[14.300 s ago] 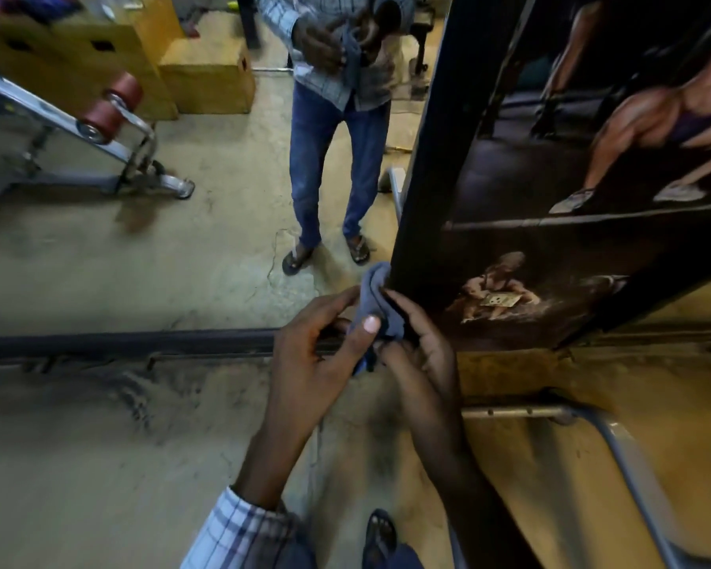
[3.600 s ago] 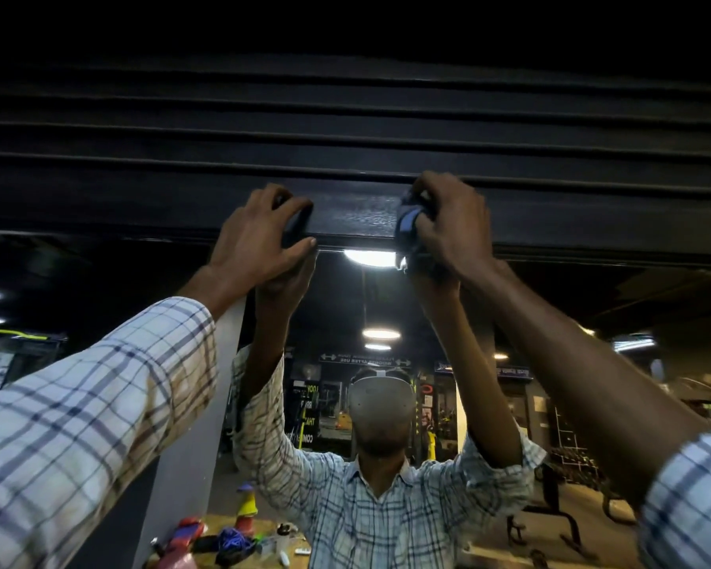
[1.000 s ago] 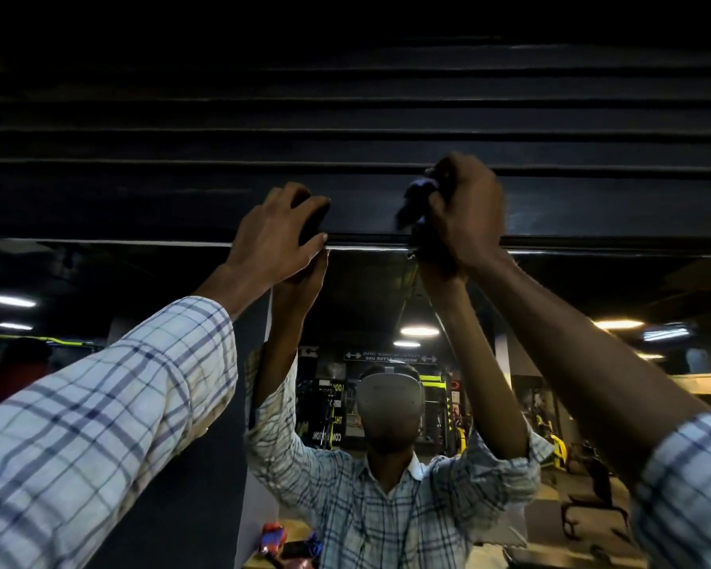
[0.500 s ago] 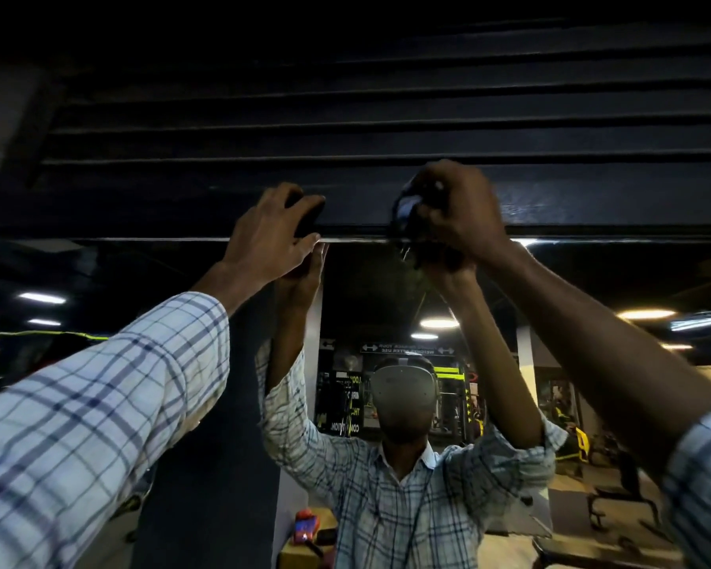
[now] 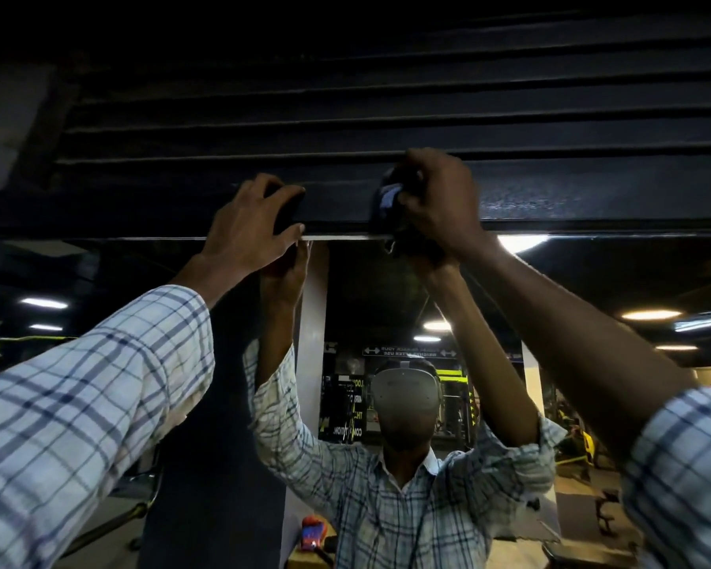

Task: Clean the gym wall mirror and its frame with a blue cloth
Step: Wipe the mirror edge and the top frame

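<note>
Right hand [image 5: 440, 199] gripping blue cloth [image 5: 386, 199] on frame [image 5: 592, 190], left hand [image 5: 251, 227] touching frame

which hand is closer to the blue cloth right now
Right. The right hand grips the bunched blue cloth against the black top frame bar; the left hand rests on the same bar, apart from the cloth, off to its left.
</note>
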`<state>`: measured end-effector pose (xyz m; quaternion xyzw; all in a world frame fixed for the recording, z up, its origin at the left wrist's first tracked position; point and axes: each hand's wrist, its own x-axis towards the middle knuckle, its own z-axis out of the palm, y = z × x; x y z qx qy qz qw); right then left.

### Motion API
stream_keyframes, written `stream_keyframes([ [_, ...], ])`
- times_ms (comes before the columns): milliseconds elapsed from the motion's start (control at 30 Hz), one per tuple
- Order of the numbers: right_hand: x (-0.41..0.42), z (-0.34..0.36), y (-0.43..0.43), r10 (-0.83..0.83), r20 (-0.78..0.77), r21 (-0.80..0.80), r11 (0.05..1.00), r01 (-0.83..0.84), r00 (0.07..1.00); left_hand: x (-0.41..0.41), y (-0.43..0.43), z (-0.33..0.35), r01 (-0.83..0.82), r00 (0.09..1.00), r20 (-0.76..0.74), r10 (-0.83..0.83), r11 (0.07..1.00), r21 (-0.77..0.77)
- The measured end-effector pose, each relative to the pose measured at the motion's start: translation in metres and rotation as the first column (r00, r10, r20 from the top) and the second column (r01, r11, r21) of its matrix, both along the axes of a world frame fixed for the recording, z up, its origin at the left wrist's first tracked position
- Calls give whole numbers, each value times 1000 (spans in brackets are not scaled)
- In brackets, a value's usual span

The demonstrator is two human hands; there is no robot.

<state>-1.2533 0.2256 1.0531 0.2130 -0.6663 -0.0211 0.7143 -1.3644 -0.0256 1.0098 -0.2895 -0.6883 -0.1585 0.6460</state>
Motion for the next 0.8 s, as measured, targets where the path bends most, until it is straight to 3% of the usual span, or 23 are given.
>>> stream_keyframes([
  [67,-2,5,-8,-2,90,73,997,-5,996,-6,-4,0,9,1000,-21,-9,1000,2],
  [100,-4,7,-10,-8,65,56,998,5,998,-9,-6,0,8,999,-35,-9,1000,0],
  [167,-11,12,-11,-22,-112,-68,998,14,993,-15,-10,0,14,997,-70,-13,1000,9],
  [233,-20,13,-17,-19,-178,-121,993,-3,984,-21,-16,-2,27,995,-94,-24,999,34],
  [367,-35,9,-45,38,86,173,984,-52,996,-32,-29,-4,30,992,-126,-25,999,33],
  [500,-49,17,-57,23,-167,-3,1000,-24,986,-43,-48,-2,34,992,-125,-28,998,47],
  [533,-53,17,-63,30,-170,-5,999,-32,985,-46,-56,-1,40,992,-122,-33,998,55],
  [667,-66,15,-100,16,91,213,976,-35,996,-64,-87,-1,28,990,-136,-24,999,24],
  [700,-70,15,-107,29,92,193,980,-46,995,-67,-95,1,33,990,-137,-30,999,17],
  [800,-87,16,-122,57,-109,13,998,-56,992,-78,-117,3,44,991,-129,-44,999,-5],
])
